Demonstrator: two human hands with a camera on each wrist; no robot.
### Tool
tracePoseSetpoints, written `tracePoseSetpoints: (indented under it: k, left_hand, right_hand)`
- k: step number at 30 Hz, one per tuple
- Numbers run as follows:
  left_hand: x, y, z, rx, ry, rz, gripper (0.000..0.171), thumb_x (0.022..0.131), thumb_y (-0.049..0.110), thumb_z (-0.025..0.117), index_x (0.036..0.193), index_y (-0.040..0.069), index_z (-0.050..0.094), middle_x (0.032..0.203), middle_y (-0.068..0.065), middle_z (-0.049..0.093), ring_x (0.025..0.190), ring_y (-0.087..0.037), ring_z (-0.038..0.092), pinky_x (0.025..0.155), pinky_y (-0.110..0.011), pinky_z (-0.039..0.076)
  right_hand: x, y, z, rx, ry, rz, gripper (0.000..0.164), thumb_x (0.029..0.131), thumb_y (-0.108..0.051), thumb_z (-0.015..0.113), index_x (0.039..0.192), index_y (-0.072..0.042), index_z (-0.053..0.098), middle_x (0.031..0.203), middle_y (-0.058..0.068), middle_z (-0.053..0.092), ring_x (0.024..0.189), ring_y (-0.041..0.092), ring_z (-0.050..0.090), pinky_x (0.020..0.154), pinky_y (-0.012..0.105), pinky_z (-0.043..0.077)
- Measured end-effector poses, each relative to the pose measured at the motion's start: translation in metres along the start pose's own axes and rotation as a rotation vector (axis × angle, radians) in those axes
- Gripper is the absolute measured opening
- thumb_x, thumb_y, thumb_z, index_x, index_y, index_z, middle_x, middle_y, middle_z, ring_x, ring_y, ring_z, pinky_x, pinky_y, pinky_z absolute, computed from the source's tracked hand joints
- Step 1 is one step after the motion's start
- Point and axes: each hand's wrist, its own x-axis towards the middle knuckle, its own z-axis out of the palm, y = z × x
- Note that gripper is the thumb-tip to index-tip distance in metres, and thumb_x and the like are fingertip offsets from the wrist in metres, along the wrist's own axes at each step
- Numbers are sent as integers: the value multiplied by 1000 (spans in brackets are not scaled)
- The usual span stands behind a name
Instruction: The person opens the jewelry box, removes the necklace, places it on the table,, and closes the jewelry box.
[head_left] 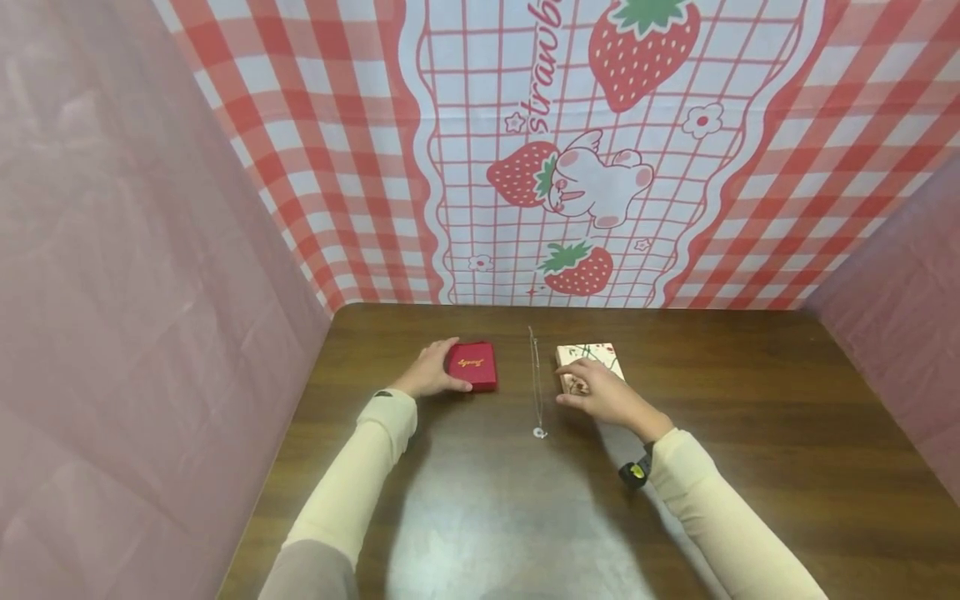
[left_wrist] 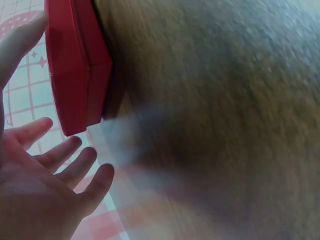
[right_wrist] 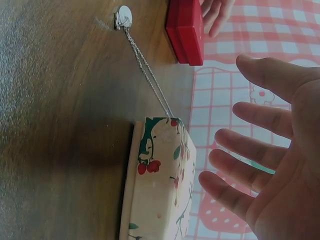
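A small red box [head_left: 472,365] with gold lettering lies on the wooden table, left of centre. My left hand [head_left: 431,372] is at its left side, thumb at the near corner and fingers spread by the far side. In the left wrist view the fingers [left_wrist: 97,182] are parted and loosely bent beside the red box [left_wrist: 80,70]. A cream box with a floral print [head_left: 592,354] sits to the right. Over its near part my right hand [head_left: 603,396] reaches with fingers apart, gripping nothing. Between the boxes lies a silver chain necklace [head_left: 536,383], its round pendant [head_left: 540,432] nearest me.
The brown wooden table [head_left: 510,517] meets a strawberry-print checked cloth [head_left: 555,167] hanging at the back. Pink fabric [head_left: 150,292] walls in the left side, and similar fabric [head_left: 900,317] the right. A dark wrist device [head_left: 636,472] is on the right arm.
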Motion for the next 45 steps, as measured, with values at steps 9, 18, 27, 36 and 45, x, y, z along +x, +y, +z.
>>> tracePoseSetpoints:
  k: [9,18,27,36,45]
  left_hand:
    - [0,10,-1,-15,109,30,94,73,37,84,150,11,36,156,-18,32,144,-39,25,116,-61,22]
    - [1,28,-1,-59,216,94,90,75,35,83,149,11,37,154,-14,37,144,-35,28,118,-60,18]
    - [5,41,4,-70,269,123,91,76,36,83,149,11,36,152,-13,40,143,-33,31,118,-58,22]
    - [6,61,11,-72,259,136,90,77,38,81,149,9,35,153,-13,38,143,-33,31,118,-55,24]
    - [8,74,24,-25,235,178,87,78,39,80,147,5,39,154,-15,37,143,-34,31,119,-52,24]
  right_hand:
    - [1,5,-3,-2,5,-10,48,84,-21,74,124,3,61,117,25,61,106,40,58,93,57,47]
    - [0,10,-9,-16,9,21,50,82,-21,76,123,4,61,122,28,58,115,46,54,98,60,43]
    - [1,17,-16,-44,21,17,51,82,-22,76,123,4,61,121,29,59,115,46,54,99,60,43]
    - [4,24,-21,-80,5,35,55,82,-23,76,125,6,59,125,33,55,117,50,51,99,62,42]
    - [5,30,-22,-83,-33,103,74,77,-33,82,131,8,53,130,36,50,121,51,47,101,62,40]
